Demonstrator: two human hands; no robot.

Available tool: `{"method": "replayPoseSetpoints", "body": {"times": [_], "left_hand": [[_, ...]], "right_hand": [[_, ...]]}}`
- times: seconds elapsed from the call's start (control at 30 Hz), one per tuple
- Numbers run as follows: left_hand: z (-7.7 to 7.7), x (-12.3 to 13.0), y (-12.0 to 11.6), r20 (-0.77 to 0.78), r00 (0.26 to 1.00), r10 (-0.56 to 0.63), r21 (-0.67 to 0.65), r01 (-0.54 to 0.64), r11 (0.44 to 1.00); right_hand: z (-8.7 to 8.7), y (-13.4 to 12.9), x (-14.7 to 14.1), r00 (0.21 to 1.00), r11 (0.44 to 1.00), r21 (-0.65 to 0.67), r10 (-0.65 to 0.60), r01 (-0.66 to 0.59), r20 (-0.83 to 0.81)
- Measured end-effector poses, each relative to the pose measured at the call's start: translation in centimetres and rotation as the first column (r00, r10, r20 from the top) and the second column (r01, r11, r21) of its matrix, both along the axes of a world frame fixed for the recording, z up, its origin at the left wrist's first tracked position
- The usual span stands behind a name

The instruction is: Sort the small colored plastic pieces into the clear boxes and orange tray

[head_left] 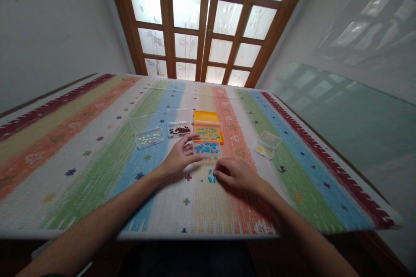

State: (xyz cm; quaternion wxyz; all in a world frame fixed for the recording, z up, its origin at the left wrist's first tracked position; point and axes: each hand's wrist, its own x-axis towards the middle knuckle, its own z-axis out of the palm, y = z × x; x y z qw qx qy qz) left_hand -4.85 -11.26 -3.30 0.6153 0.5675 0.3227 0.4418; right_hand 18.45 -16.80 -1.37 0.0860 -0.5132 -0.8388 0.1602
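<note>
A clear plastic box [207,155] of small blue building bricks [208,148] stands near the middle of the table. My left hand [179,154] is at its left end, index finger at the far edge and thumb at the near corner, gripping it lightly. Just in front of the box, several blue bricks [210,179] lie loose on the cloth. Over them my right hand [236,174] has thumb and fingers pinched together, with a bit of blue brick showing at the fingertips. Behind the blue box is a box of green pieces [209,132], set on an open yellow case [206,115].
Left of these stand open clear boxes with dark red pieces [180,130] and cream pieces [150,138]. A small open box with yellow pieces [264,151] sits to the right. A striped, patterned cloth [107,156] covers the table; its front edge lies close to my body.
</note>
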Motion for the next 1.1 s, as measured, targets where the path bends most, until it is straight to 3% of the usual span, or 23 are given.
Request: {"method": "replayPoseSetpoints", "body": {"times": [0.83,1.1], "left_hand": [[-0.3,0.0,0.0,0.009,1.000,-0.004,0.005,0.004,1.000],[-0.2,0.0,0.0,-0.003,1.000,0.000,0.005,0.000,1.000]], "right_hand": [[-0.2,0.6,1.1,0.999,0.999,0.001,0.037,-0.037,-0.008],[-0.1,0.2,0.2,1.000,1.000,0.003,-0.002,0.002,-0.021]]}}
